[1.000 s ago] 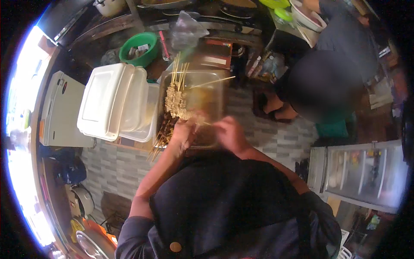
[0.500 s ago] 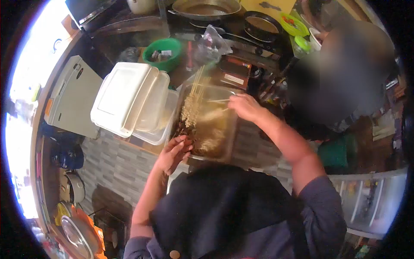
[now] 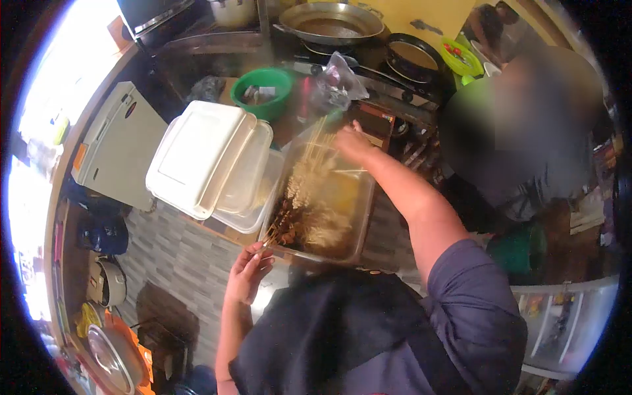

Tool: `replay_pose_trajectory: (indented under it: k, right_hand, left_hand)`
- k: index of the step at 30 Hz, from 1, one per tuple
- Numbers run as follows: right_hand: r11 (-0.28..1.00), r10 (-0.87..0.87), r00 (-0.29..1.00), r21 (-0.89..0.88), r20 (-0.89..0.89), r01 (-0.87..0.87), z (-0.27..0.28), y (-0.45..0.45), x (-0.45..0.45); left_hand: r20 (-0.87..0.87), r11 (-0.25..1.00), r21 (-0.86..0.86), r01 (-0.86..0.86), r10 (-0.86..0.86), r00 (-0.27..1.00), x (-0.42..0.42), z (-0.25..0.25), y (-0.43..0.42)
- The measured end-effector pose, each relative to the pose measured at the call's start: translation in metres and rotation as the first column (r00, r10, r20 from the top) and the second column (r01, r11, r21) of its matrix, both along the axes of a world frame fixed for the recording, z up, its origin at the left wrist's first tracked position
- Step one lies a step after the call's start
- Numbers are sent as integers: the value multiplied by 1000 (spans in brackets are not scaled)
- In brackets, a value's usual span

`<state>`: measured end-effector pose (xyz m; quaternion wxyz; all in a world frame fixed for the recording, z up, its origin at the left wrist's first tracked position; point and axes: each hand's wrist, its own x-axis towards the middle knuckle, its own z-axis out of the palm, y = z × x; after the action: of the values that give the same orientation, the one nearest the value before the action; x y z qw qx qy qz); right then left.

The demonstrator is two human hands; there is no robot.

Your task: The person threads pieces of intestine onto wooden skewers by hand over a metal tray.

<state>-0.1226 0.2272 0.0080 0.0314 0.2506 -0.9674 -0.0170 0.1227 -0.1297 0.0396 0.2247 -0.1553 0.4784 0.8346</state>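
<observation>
From here I see pale skewers (image 3: pixel 304 183) and dark skewers (image 3: pixel 284 222) lying in the clear tub (image 3: pixel 367 220) mid-frame. The left hand (image 3: pixel 247 271), at its lower-left corner, meets the dark ones' stick ends; the right hand (image 3: pixel 355 145) is over its top edge. I can't tell whether either grips anything.

Grey patterned floor (image 3: pixel 178 253) around table (image 3: pixel 226 234). Yellow wall (image 3: pixel 431 16), stove (image 3: pixel 403 90) beyond far edge. Bright window (image 3: pixel 36 131) well past left edge.
</observation>
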Motion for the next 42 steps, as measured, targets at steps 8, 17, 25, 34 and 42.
replay_pose_trajectory:
  k: [8,17,25,34,42]
  right_hand:
    - [968,-170,935,-230,-311,100,-36,7,-3]
    - [611,-598,800,-674,-49,415,-68,14,9]
    - [12,-635,665,-856,393,517,-105,22,-11]
    - [-617,-229,797,-717,559,325,-64,35,1]
    - [332,-655,729,-790,201,516,-54,43,46]
  left_hand:
    - [-43,986,-106,131,-136,990,-14,6,28]
    - [-136,820,-251,515,-557,820,-41,5,83]
    - [-116,764,-284,579,-627,770,-49,8,97]
    - [-91,849,-200,489,-513,853,-43,8,78]
    - [-62,886,-130,444,-455,889,-38,-14,66]
